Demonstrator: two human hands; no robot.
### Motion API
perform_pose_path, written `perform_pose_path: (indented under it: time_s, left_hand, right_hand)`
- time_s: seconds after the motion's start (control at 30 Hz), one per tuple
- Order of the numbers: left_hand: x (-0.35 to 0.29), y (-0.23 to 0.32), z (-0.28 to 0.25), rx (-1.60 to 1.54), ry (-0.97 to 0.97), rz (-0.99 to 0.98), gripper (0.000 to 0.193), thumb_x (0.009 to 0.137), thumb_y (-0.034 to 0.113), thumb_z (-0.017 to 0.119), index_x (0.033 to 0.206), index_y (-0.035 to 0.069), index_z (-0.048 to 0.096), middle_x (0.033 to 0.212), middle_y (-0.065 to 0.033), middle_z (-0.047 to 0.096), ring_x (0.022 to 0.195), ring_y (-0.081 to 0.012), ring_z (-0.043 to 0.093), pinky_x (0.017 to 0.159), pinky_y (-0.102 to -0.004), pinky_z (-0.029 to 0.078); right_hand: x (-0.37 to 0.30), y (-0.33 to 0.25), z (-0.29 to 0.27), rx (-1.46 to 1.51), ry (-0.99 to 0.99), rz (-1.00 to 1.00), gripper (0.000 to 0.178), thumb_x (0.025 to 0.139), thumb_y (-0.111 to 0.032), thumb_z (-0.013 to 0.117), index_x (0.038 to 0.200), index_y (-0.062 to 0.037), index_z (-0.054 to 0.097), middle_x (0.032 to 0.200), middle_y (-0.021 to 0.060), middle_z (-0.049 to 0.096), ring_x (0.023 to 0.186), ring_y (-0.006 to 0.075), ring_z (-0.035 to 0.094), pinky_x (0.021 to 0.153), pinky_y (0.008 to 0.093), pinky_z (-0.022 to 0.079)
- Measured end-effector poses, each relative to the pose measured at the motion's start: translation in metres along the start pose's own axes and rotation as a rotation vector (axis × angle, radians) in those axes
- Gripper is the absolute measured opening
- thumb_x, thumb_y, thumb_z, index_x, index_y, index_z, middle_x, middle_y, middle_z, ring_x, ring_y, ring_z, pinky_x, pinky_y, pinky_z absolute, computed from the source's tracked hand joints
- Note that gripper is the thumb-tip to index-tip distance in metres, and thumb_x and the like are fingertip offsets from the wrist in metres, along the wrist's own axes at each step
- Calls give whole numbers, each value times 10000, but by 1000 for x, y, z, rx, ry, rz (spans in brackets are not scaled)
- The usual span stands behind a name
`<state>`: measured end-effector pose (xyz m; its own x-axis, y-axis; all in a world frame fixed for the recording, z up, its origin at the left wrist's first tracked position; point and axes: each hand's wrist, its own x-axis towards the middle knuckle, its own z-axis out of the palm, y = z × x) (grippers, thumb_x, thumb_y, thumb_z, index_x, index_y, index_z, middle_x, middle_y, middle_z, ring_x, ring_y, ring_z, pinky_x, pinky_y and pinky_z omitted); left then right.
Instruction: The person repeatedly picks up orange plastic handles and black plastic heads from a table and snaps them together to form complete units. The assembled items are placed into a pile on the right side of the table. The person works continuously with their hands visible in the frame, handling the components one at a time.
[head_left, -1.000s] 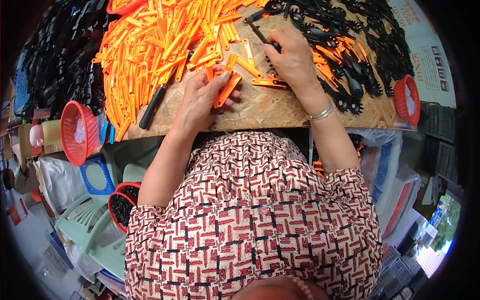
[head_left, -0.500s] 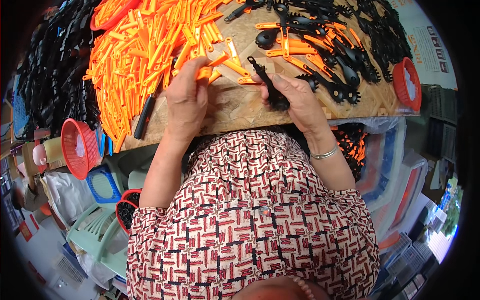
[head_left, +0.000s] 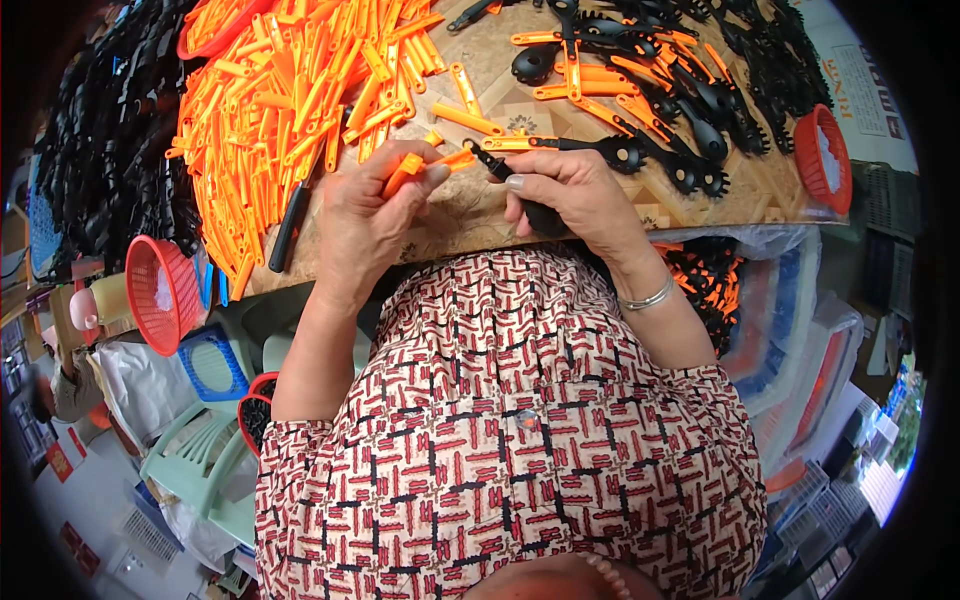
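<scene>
My left hand [head_left: 362, 222] is closed on an orange plastic handle [head_left: 402, 174], and an orange tip pokes out past its thumb. In my right hand [head_left: 588, 203] is a black plastic utensil head [head_left: 541, 216], its narrow stem pointing up and left. Stem and orange tip meet or nearly meet between the hands; whether they are joined I cannot tell. Just beyond my fingers lies a black slotted spoon [head_left: 622, 153] with an orange handle. A big heap of loose orange handles [head_left: 285, 110] covers the table's left side.
Black utensils with orange handles [head_left: 690, 110] are spread over the right of the wooden-patterned table [head_left: 480, 215]. Red baskets stand at the left [head_left: 163, 295] and right [head_left: 824, 165] edges. A black-handled tool [head_left: 290, 228] lies beside the heap. Black parts [head_left: 110, 140] pile up far left.
My hands have drawn closer together, bringing the black stem up to the orange tip. The right hand has tilted the black utensil head leftward. An orange-handled slotted spoon now shows more fully beyond it.
</scene>
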<state>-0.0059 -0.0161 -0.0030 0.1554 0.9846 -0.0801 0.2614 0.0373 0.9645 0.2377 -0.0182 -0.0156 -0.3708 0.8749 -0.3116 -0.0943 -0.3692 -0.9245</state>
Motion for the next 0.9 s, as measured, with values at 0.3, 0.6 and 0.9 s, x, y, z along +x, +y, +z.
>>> perform_pose_path:
  time_s: [0.3,0.6,0.9]
  left_hand:
    - [0,-7,-9,-569,-84,-191,157,973,112,744,1104,25,740,919,37,671,814,-42,608,731,-195,492]
    - [3,2,-3,233,-85,321,193,879,47,779,1067,29,740,919,-42,656,838,-147,620,765,-281,481]
    - [4,12,-2,404,-104,526,234,829,-28,754,1045,56,726,895,-89,624,827,-250,651,716,-348,518]
  right_hand:
    - [0,8,1,-124,26,-33,235,996,-101,649,1159,44,738,738,33,692,614,63,631,549,210,522]
    - [2,12,1,-171,-21,-95,210,1003,-132,676,1115,26,755,704,11,673,579,44,605,528,193,499]
    - [0,4,-2,-139,-112,-26,179,994,-114,675,1083,14,763,693,14,677,555,53,600,505,197,479]
